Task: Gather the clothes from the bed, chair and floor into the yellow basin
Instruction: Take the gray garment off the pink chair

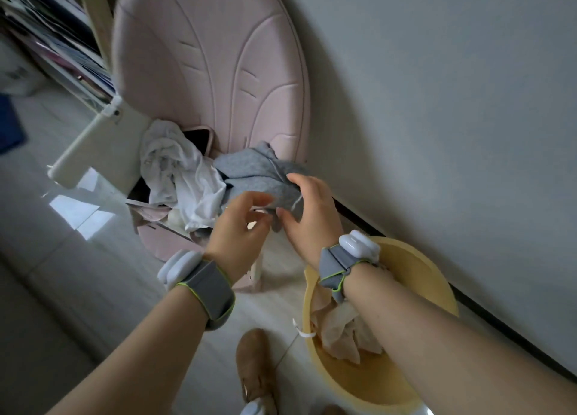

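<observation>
A grey garment (249, 172) lies bunched on the seat of the pink chair (212, 58), with a crumpled white garment (184, 177) beside it on the left. My right hand (312, 214) is closed on the near edge of the grey garment. My left hand (240, 224) reaches in just left of it, fingers curled at the same edge; its grip is unclear. The yellow basin (415, 264) stands on the floor under my right forearm, holding pale peach and white cloth (340, 330).
A white chair armrest (93, 140) juts out at left. A shelf with books (53, 40) fills the upper left. The grey wall (452, 102) with a dark skirting runs along the right. A brown slipper (254, 364) is on the tiled floor near the basin.
</observation>
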Available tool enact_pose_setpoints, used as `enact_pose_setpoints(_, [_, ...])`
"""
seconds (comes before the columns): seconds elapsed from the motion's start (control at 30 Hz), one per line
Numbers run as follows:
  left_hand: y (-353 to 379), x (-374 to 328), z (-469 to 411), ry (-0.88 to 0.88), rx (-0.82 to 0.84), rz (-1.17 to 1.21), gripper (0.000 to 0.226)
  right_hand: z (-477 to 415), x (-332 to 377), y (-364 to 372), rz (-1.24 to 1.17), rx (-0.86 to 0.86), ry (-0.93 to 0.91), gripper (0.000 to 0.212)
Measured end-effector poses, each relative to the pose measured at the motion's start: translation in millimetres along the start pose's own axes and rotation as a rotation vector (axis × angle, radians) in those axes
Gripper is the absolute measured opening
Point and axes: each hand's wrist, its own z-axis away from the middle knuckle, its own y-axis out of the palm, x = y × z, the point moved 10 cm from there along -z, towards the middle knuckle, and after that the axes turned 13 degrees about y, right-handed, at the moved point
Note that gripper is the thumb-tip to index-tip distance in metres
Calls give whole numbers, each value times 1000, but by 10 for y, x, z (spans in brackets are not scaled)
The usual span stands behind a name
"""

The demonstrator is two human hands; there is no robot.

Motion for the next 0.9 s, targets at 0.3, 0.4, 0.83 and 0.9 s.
enact_pose_setpoints(0.3, [-453,742,-491,-37,-8,-51,29,-542,47,832,475,52,9,71])
enact_pose_setpoints(0.4, [-407,951,-626,-44,28,-107,32,-661,95,990,652,11,-34,75])
enact_pose_setpoints(0.83, [-321,1758,-762,-194,132,-365,38,-865,103,1328,951,13,-191,54])
enact_pose_setpoints(0.9, [-311,1830,-754,-200,130,-373,37,-908,97,1335,897,36,-183,42])
